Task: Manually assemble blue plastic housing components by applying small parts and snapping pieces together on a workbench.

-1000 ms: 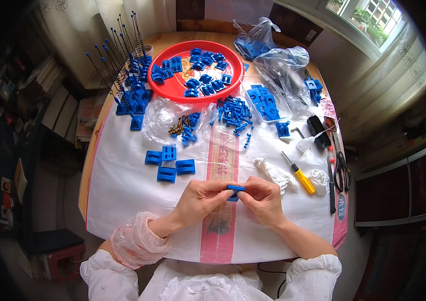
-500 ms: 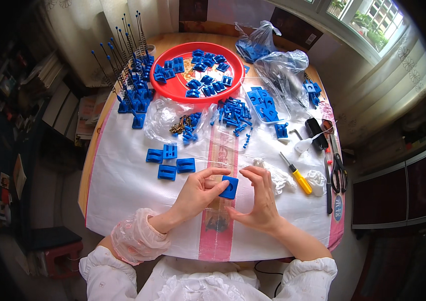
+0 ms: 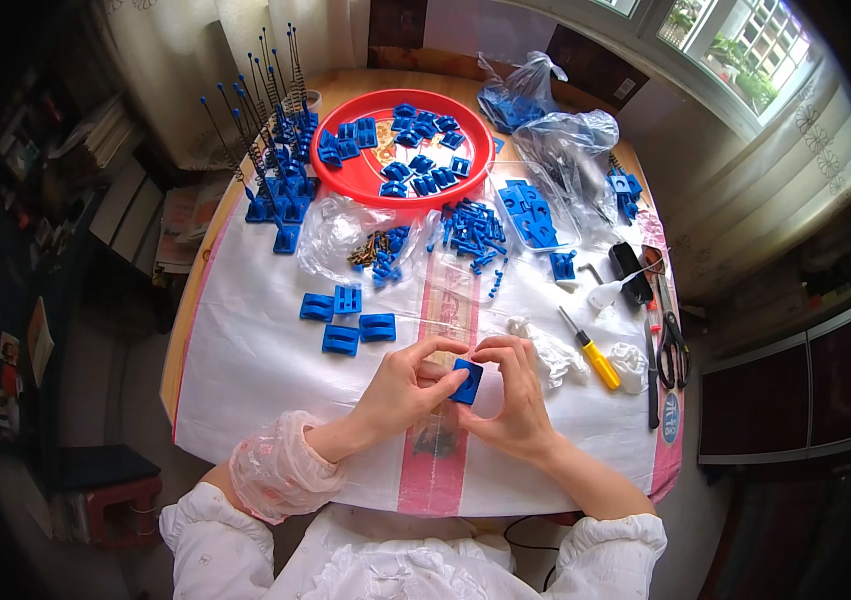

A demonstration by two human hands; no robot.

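A blue square plastic piece with a round recess (image 3: 465,382) is held up over the near middle of the table. My left hand (image 3: 395,398) pinches its left side, thumb on the face. From the right, my right hand (image 3: 515,400) closes round the same piece, fingertips at its upper edge and thumb at its lower corner. Beyond my left hand lie several loose blue blocks with curved bars (image 3: 340,340). Behind the hands is a heap of small blue pins (image 3: 470,228), beside a clear bag (image 3: 330,235) with brass screws and blue parts.
A red round tray (image 3: 323,170) holds many blue blocks. Blue bases with upright springs (image 3: 285,195) crowd the far left. To the right are a clear box of blue plates (image 3: 533,215), a yellow screwdriver (image 3: 600,363), black scissors (image 3: 673,355), white crumpled cloths (image 3: 555,355) and plastic bags (image 3: 570,140).
My right hand has closed in from apart to touch the blue piece. The piece and my left hand have shifted slightly right, and the whole view has moved a little.
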